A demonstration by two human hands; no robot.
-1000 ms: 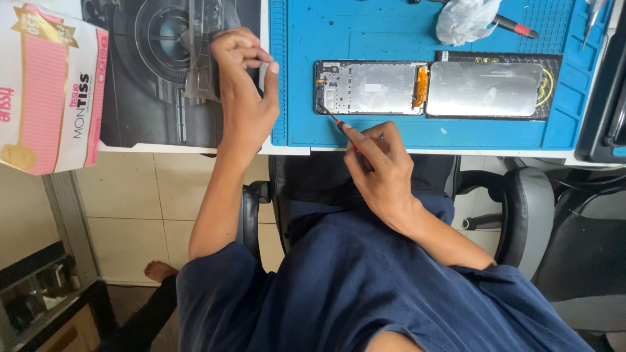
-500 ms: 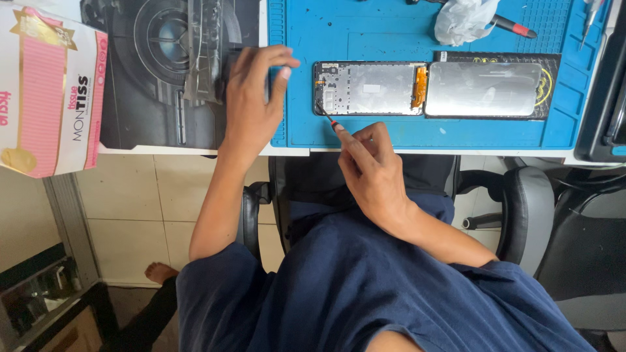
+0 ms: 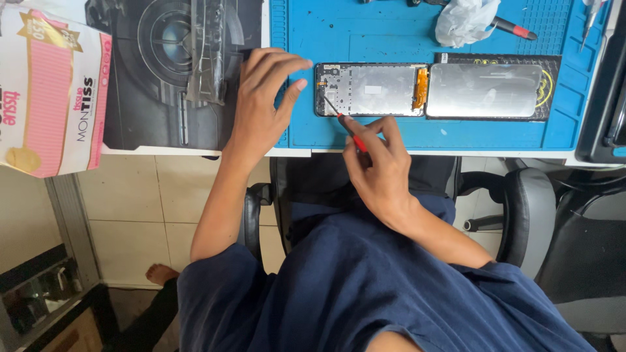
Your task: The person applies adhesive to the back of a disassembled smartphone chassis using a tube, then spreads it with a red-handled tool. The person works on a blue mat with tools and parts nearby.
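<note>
Screwdriver tip at the corner of an opened phone, steadying hand beside it.

The right hand point(image 3: 378, 166) pinches a red-handled screwdriver point(image 3: 345, 120), its tip on the near-left corner of the opened phone frame point(image 3: 370, 89) lying on the blue repair mat point(image 3: 391, 32); the left hand point(image 3: 264, 98) lies flat and released, fingers spread, just beside the frame's left end, gripping nothing. To work well, the tip wants to sit square in the screw head, probably a small one though the view is too coarse to tell, with the left fingertips pressing the frame still. A detached back panel point(image 3: 486, 90) touches the frame's right end, so sideways room is tight there; the bench edge point(image 3: 417, 152) runs close under the right wrist. Open mat lies above the frame, up to a crumpled white wipe point(image 3: 460, 19).
</note>
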